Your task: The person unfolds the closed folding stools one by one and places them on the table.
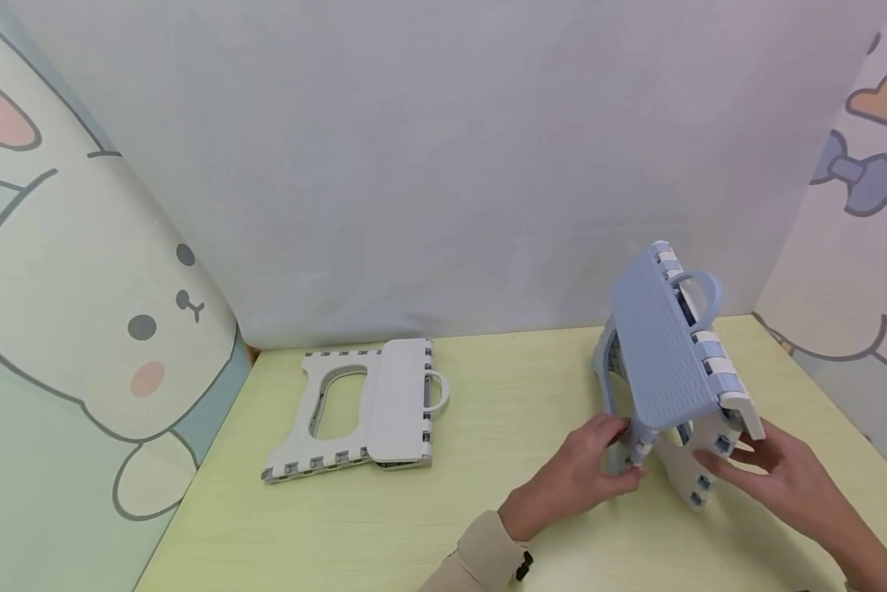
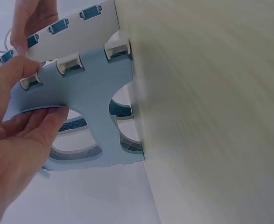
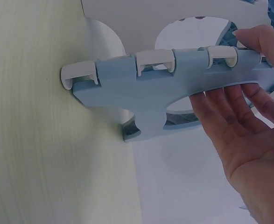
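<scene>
A blue and white folding step stool (image 1: 665, 345) is partly unfolded at the right of the table, its ribbed blue top tilted and a loop handle (image 1: 702, 300) on one side. My left hand (image 1: 579, 469) grips the near blue leg panel (image 2: 92, 88); in the left wrist view its fingers go into the oval opening and the thumb lies over the hinged edge. On the opposite side my right hand (image 1: 791, 481) holds the other leg panel (image 3: 148, 98), fingers curled into its cutout and thumb on the upper edge. The lower leg corners are right at the tabletop.
A white folding stool (image 1: 399, 403), folded flat, lies on the left part of the pale yellow-green table (image 1: 325, 534). Behind the table hangs a plain light sheet (image 1: 443, 164). Cartoon-printed panels (image 1: 80, 312) flank both sides.
</scene>
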`<state>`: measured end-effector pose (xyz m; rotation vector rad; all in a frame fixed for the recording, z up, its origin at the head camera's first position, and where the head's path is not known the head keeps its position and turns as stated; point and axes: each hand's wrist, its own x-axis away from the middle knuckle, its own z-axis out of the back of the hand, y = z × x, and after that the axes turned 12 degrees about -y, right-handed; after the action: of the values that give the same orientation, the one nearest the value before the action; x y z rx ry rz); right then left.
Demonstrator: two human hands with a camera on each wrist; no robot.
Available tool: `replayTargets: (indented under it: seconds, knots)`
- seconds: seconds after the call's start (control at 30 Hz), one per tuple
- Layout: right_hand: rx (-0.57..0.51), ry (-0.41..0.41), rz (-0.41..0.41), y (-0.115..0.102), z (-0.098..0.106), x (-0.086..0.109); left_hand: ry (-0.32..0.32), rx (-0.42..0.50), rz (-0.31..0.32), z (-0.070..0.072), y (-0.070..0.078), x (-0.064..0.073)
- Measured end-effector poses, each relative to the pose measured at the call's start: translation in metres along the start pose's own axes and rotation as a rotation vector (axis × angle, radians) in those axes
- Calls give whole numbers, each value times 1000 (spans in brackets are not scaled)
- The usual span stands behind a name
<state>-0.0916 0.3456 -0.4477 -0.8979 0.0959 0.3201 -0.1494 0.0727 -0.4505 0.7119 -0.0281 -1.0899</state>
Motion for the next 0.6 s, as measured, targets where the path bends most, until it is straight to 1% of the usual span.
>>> replayTargets:
  seconds: [0.17,0.37,0.6]
  knots:
    - [7,-1,-10,2,2,1,10,-13,-14,0,-1,0]
    - [4,-4,-8,6,3,2,14,-17,-12,0,-1,0]
    - [18,-18,-59,8,7,1,-17,15,14,2,-3,1]
